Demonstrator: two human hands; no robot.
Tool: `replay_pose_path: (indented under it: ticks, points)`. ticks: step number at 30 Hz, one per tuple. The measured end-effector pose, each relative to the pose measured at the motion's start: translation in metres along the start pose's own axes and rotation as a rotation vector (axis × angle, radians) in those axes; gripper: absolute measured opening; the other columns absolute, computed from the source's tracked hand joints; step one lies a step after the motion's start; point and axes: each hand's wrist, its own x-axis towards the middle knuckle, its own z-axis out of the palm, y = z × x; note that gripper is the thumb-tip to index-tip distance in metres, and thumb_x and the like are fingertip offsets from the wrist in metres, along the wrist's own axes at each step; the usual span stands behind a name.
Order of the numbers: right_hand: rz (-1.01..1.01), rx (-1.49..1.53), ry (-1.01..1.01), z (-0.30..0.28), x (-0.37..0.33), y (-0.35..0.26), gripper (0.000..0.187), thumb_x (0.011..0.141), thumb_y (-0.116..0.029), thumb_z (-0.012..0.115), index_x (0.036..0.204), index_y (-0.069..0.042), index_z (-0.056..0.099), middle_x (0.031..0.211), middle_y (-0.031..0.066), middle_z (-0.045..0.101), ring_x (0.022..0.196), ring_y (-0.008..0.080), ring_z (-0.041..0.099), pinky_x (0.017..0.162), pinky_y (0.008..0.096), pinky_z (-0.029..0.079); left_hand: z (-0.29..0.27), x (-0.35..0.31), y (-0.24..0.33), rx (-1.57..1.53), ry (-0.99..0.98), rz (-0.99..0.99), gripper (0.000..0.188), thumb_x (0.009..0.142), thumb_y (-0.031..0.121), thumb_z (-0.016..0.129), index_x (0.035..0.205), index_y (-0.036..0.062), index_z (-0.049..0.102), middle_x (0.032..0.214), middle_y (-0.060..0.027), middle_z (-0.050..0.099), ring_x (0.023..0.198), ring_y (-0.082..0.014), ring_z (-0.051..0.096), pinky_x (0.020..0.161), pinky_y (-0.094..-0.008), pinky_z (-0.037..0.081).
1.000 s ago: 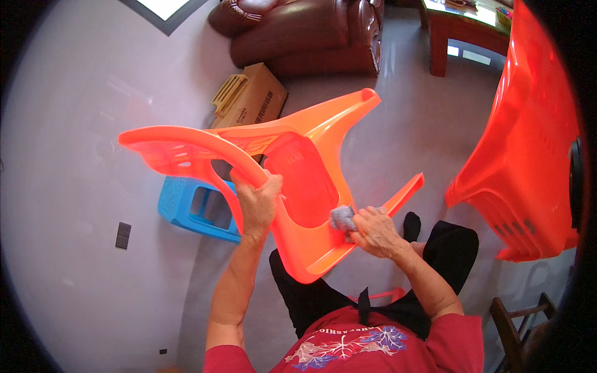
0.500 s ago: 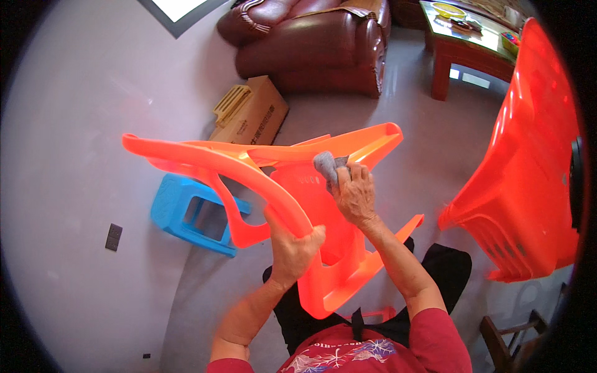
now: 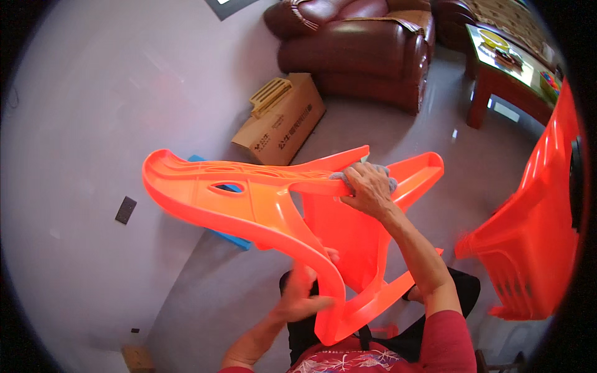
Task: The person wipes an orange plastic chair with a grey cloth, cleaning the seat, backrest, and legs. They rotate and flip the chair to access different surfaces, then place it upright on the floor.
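Right hand point(image 3: 367, 189) at frame centre, fingers curled over a grey crumpled cloth point(image 3: 380, 171), pressing it on the upper edge of the orange moulded plastic chair point(image 3: 267, 205); it sat slightly lower on the seat half a second ago. Left hand point(image 3: 301, 297) lower centre, blurred, fingers spread against the chair's curved leg; grip cannot be told. Chair is tipped on its side over the lap, backrest now swung further toward frame left. Blue plastic stool point(image 3: 227, 236) mostly hidden behind it. Brown cardboard box point(image 3: 280, 121) upper centre, dark red leather sofa point(image 3: 360, 43) above, stacked orange plastic chairs point(image 3: 535, 248) right.
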Motion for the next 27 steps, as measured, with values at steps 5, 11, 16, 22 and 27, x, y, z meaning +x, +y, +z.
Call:
replay_pose_path:
  ticks: [5, 11, 16, 22, 27]
  points:
    - [-0.013, 0.014, 0.047, 0.003, -0.007, -0.004, 0.046, 0.053, -0.027, 0.08, 0.087, -0.011, 0.054, 0.083, 0.0055, 0.051, 0.083, 0.0263, 0.053, 0.068, 0.0424, 0.037, -0.144, -0.009, 0.052, -0.904, 0.555, 0.191, 0.095, 0.083, 0.071, 0.039, 0.145, 0.0014, 0.022, 0.149, -0.0169, 0.026, 0.135, -0.0342, 0.03, 0.108, -0.0524, 0.026]
    - [-0.103, 0.003, 0.106, -0.002, -0.022, -0.02, 0.047, 0.051, -0.026, 0.08, 0.087, -0.012, 0.053, 0.082, 0.0044, 0.051, 0.08, 0.024, 0.054, 0.065, 0.0405, 0.037, -0.255, 0.029, 0.125, -0.641, 0.6, -0.259, 0.083, 0.082, 0.071, 0.046, 0.126, 0.0, 0.049, 0.129, -0.0163, 0.051, 0.113, -0.0287, 0.052, 0.102, -0.0412, 0.039]
    - [-0.092, -0.019, 0.138, -0.008, -0.019, -0.017, 0.051, 0.046, -0.026, 0.081, 0.086, -0.011, 0.053, 0.08, 0.004, 0.051, 0.077, 0.0232, 0.053, 0.064, 0.0404, 0.034, -0.315, 0.07, 0.072, -0.584, 0.274, -0.363, 0.052, 0.083, 0.039, 0.054, 0.115, -0.002, 0.056, 0.111, -0.018, 0.063, 0.098, -0.0305, 0.061, 0.093, -0.0425, 0.046]
    - [-0.017, -0.096, 0.364, 0.009, -0.018, -0.014, 0.045, 0.049, -0.021, 0.077, 0.086, -0.011, 0.053, 0.081, 0.0047, 0.05, 0.08, 0.0248, 0.052, 0.065, 0.0416, 0.034, -0.263, 0.06, 0.124, -0.572, 0.307, -0.213, 0.042, 0.079, 0.022, 0.052, 0.111, -0.0038, 0.056, 0.106, -0.0183, 0.064, 0.093, -0.028, 0.063, 0.086, -0.0397, 0.051]
    - [0.117, -0.011, 0.307, 0.026, -0.026, 0.026, 0.038, 0.055, -0.018, 0.074, 0.085, -0.011, 0.052, 0.088, 0.005, 0.053, 0.088, 0.0262, 0.052, 0.068, 0.0441, 0.036, -0.209, 0.06, 0.099, -0.241, 0.507, 0.016, 0.045, 0.077, 0.019, 0.054, 0.115, -0.0055, 0.053, 0.101, -0.0156, 0.063, 0.088, -0.0244, 0.064, 0.081, -0.0356, 0.053]
